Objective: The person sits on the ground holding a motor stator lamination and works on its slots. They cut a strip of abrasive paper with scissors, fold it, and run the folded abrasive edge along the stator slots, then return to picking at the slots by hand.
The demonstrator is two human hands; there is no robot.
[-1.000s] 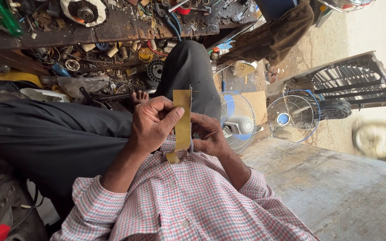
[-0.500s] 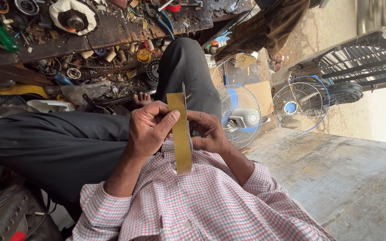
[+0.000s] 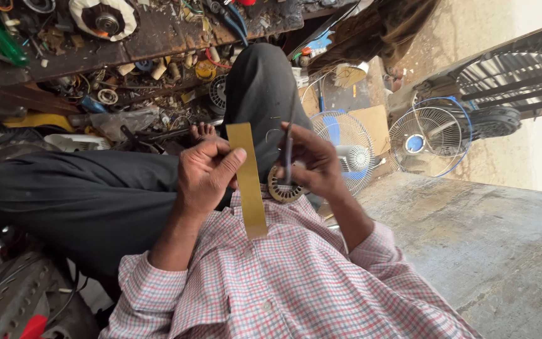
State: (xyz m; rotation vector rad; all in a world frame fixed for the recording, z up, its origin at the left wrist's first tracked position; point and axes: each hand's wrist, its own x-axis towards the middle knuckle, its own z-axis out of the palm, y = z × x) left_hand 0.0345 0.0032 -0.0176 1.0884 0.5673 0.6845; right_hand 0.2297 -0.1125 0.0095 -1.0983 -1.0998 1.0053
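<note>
A flat, matt, paper-like yellow strip [image 3: 246, 179] and a ridged round grey metal ring [image 3: 281, 190] are seen. A soft woven cloth pink checked shirt [image 3: 283, 282] is worn; a rough, stained concrete floor [image 3: 490, 245] is shown.

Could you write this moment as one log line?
left hand: grips yellow strip | right hand: pinches thin dark tool, slotted metal ring beneath | nearby: fan

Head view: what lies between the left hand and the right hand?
In the head view, a flat yellow strip, pinched by the left hand, stands between them; the right hand holds a thin dark tool.
</note>
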